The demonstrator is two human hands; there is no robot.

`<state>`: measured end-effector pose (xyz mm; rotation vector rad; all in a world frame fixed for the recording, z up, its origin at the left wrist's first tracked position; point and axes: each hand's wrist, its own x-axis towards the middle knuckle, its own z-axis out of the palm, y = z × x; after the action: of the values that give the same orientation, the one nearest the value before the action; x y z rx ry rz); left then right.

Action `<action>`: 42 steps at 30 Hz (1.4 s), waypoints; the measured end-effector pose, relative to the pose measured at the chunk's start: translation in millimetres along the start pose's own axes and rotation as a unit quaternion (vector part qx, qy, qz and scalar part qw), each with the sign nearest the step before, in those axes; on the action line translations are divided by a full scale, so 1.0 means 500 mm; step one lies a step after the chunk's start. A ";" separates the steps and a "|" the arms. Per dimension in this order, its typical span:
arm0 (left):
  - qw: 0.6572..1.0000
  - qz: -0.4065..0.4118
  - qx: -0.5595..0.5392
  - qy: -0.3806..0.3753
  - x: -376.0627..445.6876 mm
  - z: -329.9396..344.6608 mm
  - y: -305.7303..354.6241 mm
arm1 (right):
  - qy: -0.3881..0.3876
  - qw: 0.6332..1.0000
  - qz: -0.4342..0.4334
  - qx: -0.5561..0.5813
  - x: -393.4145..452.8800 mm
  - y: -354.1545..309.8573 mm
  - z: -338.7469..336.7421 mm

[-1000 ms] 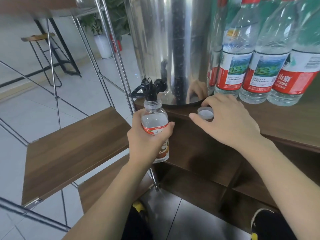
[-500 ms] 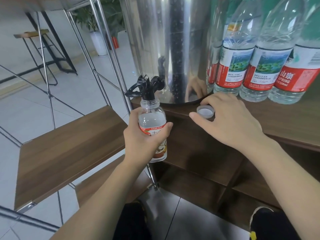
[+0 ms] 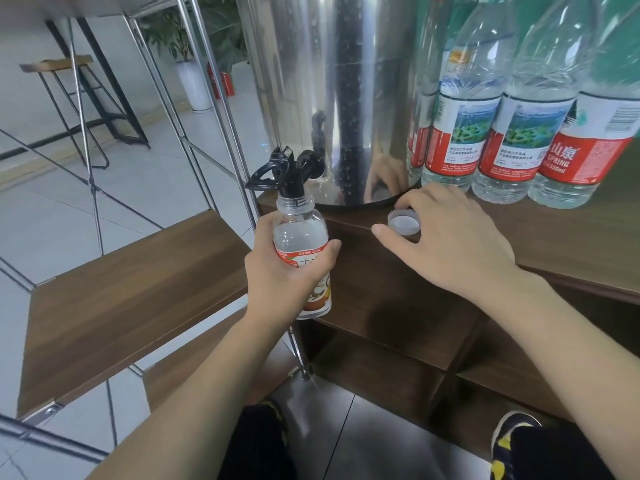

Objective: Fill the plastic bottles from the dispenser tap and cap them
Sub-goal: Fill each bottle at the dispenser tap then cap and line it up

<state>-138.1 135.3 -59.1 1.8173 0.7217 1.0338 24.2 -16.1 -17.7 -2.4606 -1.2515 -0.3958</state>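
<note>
A person's left hand (image 3: 280, 271) wraps its fingers around a small clear plastic bottle (image 3: 302, 251), holding its open neck up against the black tap (image 3: 289, 174) of a steel dispenser (image 3: 332, 91). The right hand (image 3: 446, 240) rests on the wooden counter (image 3: 561, 244), fingers loosely curved around a white cap (image 3: 404, 221) lying open side up. Four larger filled bottles (image 3: 512, 133) stand just beside the dispenser

- An office or café-style break area: pale tiled floor (image 3: 45, 216), a bar stool (image 3: 65, 64) and a potted plant (image 3: 194, 57).
- A steel water dispenser (image 3: 346, 81) and bottled water (image 3: 460, 133) on a wooden counter (image 3: 571, 244).
</note>
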 end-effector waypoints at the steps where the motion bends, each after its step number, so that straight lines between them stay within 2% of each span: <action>1: 1.000 0.000 0.000 0.001 0.001 0.001 0.000 | -0.001 1.000 -0.003 0.001 -0.001 0.001 0.000; 16: 1.000 0.001 0.010 0.007 -0.003 0.002 0.004 | -0.033 0.988 0.029 0.149 -0.007 0.042 -0.022; 42: 1.000 -0.011 0.007 0.013 -0.004 0.007 0.004 | -0.023 0.989 0.030 0.145 -0.013 0.034 -0.022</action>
<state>-136.1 131.3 -58.9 1.8074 0.7649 1.0428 33.4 -34.7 -13.3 -2.2630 -1.1577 -0.1300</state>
